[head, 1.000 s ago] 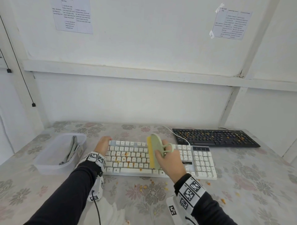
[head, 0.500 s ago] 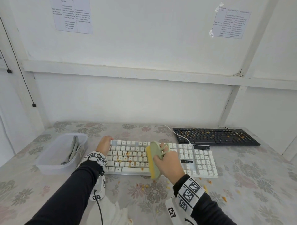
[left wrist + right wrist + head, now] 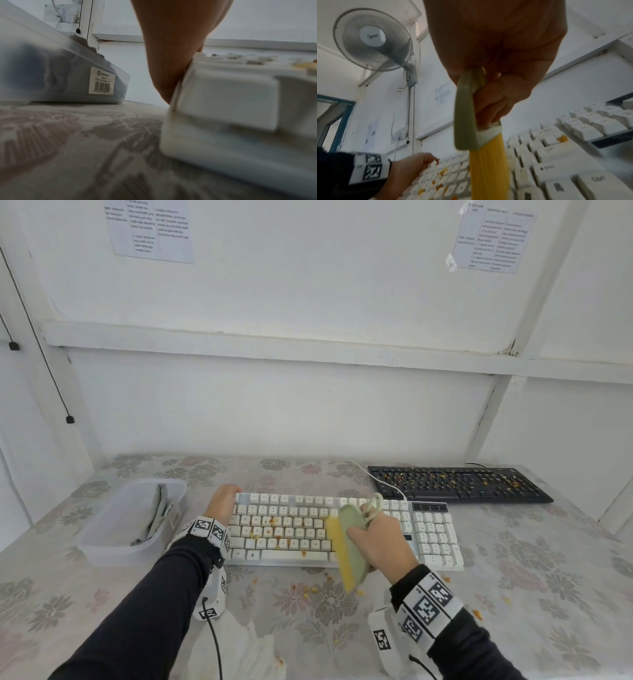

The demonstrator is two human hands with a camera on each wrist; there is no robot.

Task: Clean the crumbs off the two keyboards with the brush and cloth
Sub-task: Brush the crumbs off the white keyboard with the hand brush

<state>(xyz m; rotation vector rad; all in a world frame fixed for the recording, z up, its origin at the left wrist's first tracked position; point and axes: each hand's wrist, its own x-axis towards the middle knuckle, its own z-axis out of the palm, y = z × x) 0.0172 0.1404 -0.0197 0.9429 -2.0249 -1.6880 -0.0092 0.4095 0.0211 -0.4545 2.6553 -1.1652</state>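
Observation:
The white keyboard lies in front of me with orange crumbs among its left and middle keys. My right hand grips a green brush with yellow bristles; it stands on edge across the keyboard's front rim, its lower end over the table. My left hand holds the keyboard's left end, fingers curled over the far corner, palm against its side. The black keyboard, strewn with crumbs, lies behind to the right. A grey cloth sits in the plastic tub.
Swept crumbs dot the flowered tablecloth in front of the white keyboard and to my right. A crumpled white sheet lies at the near edge. The tub stands close to my left hand. The wall runs right behind the table.
My right hand has drawn the brush toward me, from the middle key rows down over the keyboard's front edge. More crumbs lie on the cloth. My left hand has stayed put.

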